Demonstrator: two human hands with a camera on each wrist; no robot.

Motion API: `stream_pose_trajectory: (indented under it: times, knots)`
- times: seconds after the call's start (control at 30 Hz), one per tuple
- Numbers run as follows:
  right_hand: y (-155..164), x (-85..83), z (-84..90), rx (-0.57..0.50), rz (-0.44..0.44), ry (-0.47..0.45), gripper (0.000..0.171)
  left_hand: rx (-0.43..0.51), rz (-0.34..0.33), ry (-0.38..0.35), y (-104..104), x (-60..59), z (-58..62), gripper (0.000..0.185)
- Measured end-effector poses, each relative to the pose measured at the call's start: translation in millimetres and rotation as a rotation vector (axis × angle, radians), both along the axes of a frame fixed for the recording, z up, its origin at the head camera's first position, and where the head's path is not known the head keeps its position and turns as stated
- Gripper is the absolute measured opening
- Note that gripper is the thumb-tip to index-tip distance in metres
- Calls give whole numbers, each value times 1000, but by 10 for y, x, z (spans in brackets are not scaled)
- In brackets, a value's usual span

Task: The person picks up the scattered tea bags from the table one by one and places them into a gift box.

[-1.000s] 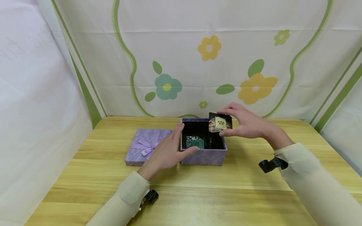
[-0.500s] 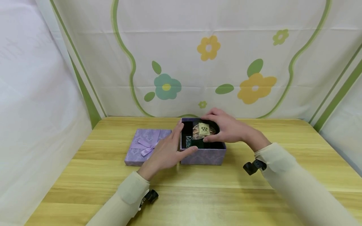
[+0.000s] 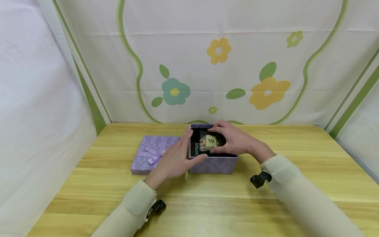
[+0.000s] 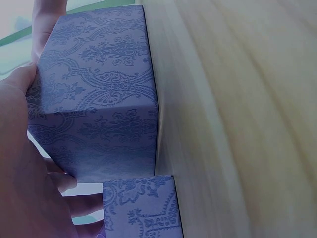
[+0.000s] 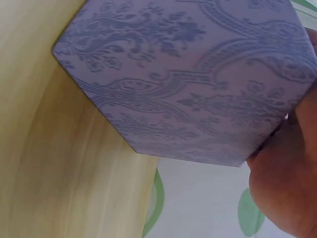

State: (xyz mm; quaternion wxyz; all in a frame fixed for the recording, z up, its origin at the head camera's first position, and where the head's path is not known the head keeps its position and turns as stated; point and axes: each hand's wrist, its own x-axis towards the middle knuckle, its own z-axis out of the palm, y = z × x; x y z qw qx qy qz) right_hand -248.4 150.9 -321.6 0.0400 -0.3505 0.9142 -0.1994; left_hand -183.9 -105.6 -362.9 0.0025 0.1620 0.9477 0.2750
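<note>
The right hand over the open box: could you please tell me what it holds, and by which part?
The right hand pinches a small packet by its right edge, inside the purple box.

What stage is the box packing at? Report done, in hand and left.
Done: a green packet lies in the open box. In hand: the right hand lowers a dark packet inside while the left hand steadies the box. Left: the lid lies beside it, off.

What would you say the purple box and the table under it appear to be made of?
The purple box looks like rigid cardboard covered in matte lilac paper, judging by its crisp edges and printed damask pattern. The table appears to be light wood or a wood-look laminate: plank seams and grain show, with a soft sheen.
</note>
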Motion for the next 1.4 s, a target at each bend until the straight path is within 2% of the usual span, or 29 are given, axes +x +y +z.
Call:
stream_pose_trajectory:
  times: [0.3,0.8,0.9,1.0,1.1,1.2,1.3,1.4]
  knots:
    - [-56,6,-78,32,15,41,78,5,5,-2,-16,14,7,107]
    - [-76,19,-90,87,11,90,76,10,1,-3,-27,12,19,105]
    - [-53,32,-85,61,3,70,79,7,-10,5,-25,6,10,105]
    - [-14,55,-77,-8,-7,41,76,7,-16,11,-17,5,6,106]
    - [53,95,-62,-95,-33,20,71,12,-15,7,-15,10,9,106]
    - [170,140,-30,-143,-87,45,69,5,-12,-6,-37,15,29,107]
    - [326,180,22,-123,-166,115,73,-44,-8,3,-104,8,88,104]
    - [495,220,70,-38,-273,188,84,-104,11,50,-233,-13,202,98]
